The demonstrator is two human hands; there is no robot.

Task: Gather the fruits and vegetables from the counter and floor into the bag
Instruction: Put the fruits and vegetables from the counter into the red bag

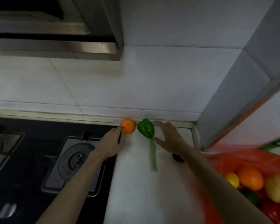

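An orange (pixel 128 125) rests on the white counter (pixel 136 183) against the back wall. Beside it on the right lies a green bell pepper (pixel 146 128), and a long green bean (pixel 153 154) stretches toward me from under the pepper. My left hand (pixel 112 143) is just left of the orange, fingertips touching it, holding nothing. My right hand (pixel 169 136) is spread open just right of the pepper, apart from it. At the lower right a red plastic bag (pixel 223 162) lies open with an orange (pixel 250 178), a small lemon (pixel 232 179), a yellow fruit (pixel 277 188) and other produce inside.
A black gas hob with a burner (pixel 78 157) fills the left side. A steel range hood (pixel 55 29) hangs above it. A grey wall column (pixel 233 102) stands right of the counter corner. A small dark object (pixel 178 158) lies under my right forearm.
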